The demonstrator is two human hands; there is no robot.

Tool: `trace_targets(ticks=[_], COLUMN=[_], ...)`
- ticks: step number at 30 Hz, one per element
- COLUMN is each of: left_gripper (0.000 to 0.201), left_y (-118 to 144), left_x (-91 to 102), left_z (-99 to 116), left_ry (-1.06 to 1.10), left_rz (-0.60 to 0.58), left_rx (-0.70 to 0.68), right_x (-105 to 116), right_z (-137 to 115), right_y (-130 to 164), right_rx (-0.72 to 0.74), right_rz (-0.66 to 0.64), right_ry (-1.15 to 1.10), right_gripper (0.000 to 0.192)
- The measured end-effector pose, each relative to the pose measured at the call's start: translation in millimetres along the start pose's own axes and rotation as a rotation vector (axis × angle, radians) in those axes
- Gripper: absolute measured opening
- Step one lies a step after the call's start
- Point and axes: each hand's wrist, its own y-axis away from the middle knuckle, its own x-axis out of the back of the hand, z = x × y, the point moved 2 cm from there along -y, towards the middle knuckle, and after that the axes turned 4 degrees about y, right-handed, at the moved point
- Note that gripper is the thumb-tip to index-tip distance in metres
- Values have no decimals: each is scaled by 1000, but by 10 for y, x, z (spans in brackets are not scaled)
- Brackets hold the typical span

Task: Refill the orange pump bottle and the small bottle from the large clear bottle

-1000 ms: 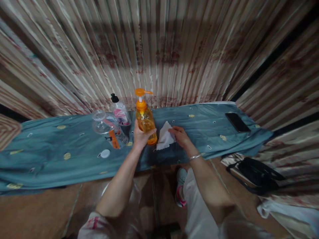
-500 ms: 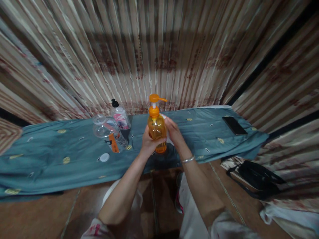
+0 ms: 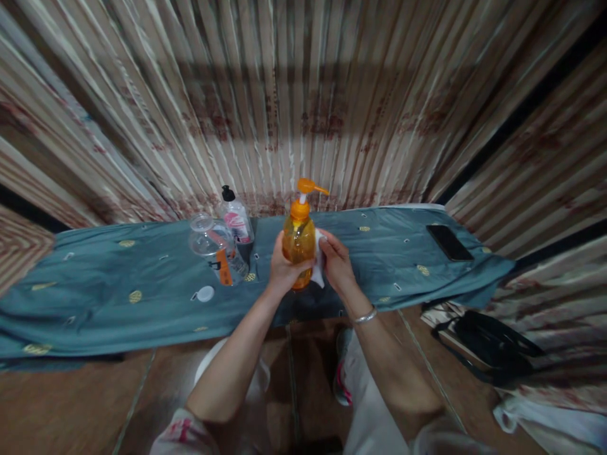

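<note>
An orange see-through pump bottle (image 3: 300,240) is held up over the table, tilted slightly to the right, its spout pointing right. My left hand (image 3: 283,266) is wrapped round its left side and lower front. In my right hand (image 3: 337,258) is a white cloth or tissue (image 3: 319,259), pinched against the bottle's right side. To the left stands a clear bottle with a black pump top (image 3: 237,221) and a pink label. In front of it a clear plastic jar (image 3: 218,253) with an orange label leans or lies; a white round lid (image 3: 205,294) is nearby.
A teal cloth with pineapple prints (image 3: 161,316) covers the narrow table. A black phone (image 3: 449,242) lies at the right end. Striped curtains (image 3: 303,95) hang behind and at the sides. A black bag (image 3: 493,341) rests low at the right, beside the table.
The pump bottle now leans a little more to the right. My right hand has drawn slightly rightward, showing more of the white cloth. The whole view has shifted a little.
</note>
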Motion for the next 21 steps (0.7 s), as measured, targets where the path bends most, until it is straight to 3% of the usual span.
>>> trace_targets(ticks=[3, 7, 13, 17, 21], left_gripper=[110, 112, 120, 120, 118], left_y=[55, 86, 112, 201, 274], left_x=[-38, -45, 26, 53, 21], left_z=[-62, -165, -281, -296, -318], left_ry=[-30, -33, -16, -35, -29], left_rz=[-65, -36, -17, -38, -46], left_rx=[-11, -6, -13, -65, -79], right_x=[50, 62, 69, 78, -75], right_z=[-51, 44, 77, -186, -552], right_y=[-106, -146, -147, -120, -16], right_rx=[17, -94, -127, 0, 190], right_rz=[-35, -179, -208, -135, -188], right_ry=[57, 145, 167, 119, 155], right_gripper=[58, 60, 63, 66, 67])
